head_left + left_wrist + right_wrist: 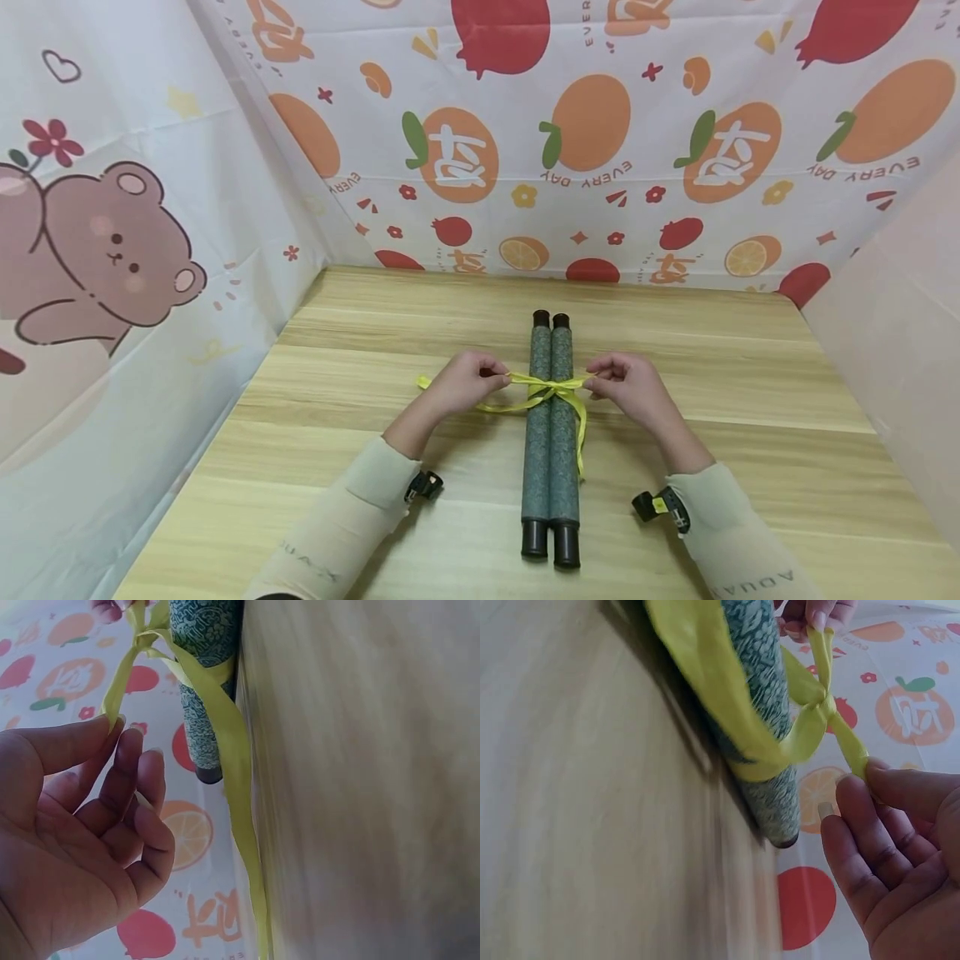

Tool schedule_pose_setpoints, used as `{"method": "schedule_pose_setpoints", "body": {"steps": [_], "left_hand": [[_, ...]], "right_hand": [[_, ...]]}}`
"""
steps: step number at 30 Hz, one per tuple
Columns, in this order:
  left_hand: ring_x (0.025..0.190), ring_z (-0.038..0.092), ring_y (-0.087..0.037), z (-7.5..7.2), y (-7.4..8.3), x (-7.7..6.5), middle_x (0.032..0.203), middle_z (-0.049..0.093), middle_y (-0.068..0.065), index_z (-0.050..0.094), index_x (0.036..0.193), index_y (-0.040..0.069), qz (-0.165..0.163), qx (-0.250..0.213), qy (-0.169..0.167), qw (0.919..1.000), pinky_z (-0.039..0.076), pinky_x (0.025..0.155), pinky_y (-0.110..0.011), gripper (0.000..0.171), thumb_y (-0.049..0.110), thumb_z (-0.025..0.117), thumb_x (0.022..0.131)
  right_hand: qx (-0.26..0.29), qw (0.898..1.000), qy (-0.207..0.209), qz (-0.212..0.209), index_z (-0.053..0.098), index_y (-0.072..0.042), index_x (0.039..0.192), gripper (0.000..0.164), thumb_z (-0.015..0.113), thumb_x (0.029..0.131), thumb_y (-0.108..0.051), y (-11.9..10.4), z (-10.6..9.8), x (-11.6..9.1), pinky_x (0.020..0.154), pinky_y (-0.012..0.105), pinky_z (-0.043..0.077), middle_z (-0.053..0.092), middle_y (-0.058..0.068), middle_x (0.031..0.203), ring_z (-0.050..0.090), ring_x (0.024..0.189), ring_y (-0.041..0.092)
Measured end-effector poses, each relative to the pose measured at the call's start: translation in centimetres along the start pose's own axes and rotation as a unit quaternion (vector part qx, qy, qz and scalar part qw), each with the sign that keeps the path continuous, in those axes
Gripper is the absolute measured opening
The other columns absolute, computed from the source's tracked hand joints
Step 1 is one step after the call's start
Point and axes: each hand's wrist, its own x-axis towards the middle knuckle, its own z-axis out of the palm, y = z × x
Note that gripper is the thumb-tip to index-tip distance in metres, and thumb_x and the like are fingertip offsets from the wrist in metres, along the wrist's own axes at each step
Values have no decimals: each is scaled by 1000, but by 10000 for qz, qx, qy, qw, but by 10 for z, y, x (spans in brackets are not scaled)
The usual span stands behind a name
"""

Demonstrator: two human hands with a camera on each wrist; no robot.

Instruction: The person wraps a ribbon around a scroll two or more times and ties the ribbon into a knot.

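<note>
Two rolled scrolls (537, 467), covered in green patterned cloth with dark end knobs, lie side by side on the table. Round their middle runs a yellow ribbon (553, 388), knotted on top, with loose tails hanging to the left and toward the front. My left hand (467, 383) pinches one part of the ribbon between thumb and forefinger, left of the knot. On the other side my right hand (630, 390) pinches another part the same way. In the left wrist view the ribbon (120, 682) is stretched from the knot to the left fingertips.
The wooden table (315, 400) extends around the scrolls. A white printed cloth (517, 200) with fruit stands behind it, and another cloth (150, 333) with a bear hangs at the left. Small black wrist cameras (426, 485) sit at both sleeves.
</note>
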Motion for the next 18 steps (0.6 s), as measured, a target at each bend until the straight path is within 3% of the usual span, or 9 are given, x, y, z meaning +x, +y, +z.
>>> {"method": "schedule_pose_setpoints", "body": {"steps": [5,9,14,18], "left_hand": [[79,61,-13,-4,1,-1,91,73,-9,75,97,4,41,190,4,9998,50,75,-32,17,18,66,94],[86,63,-14,-4,1,-2,90,71,0,76,94,7,101,400,108,9991,51,82,-36,13,18,68,93],[106,63,-24,-4,0,-4,104,70,-4,75,86,11,91,666,312,9972,48,96,-45,9,17,71,91],[113,60,-30,-4,-1,-6,115,66,-8,73,82,14,35,813,399,9959,46,99,-49,8,16,71,90]], "right_hand": [[58,9999,-88,50,66,6,109,27,73,89,-10,8,-4,-5,73,43,59,69,24,90,71,75,29],[43,9999,-93,97,67,4,106,24,72,89,-11,13,-6,-7,73,42,59,70,24,89,71,78,35],[-21,9998,-50,170,68,2,104,19,72,90,-10,17,-7,-9,70,39,59,70,22,87,71,77,32],[-109,9997,-31,197,69,0,103,19,73,89,-12,20,-6,-11,67,33,57,71,19,85,70,76,30]]}}
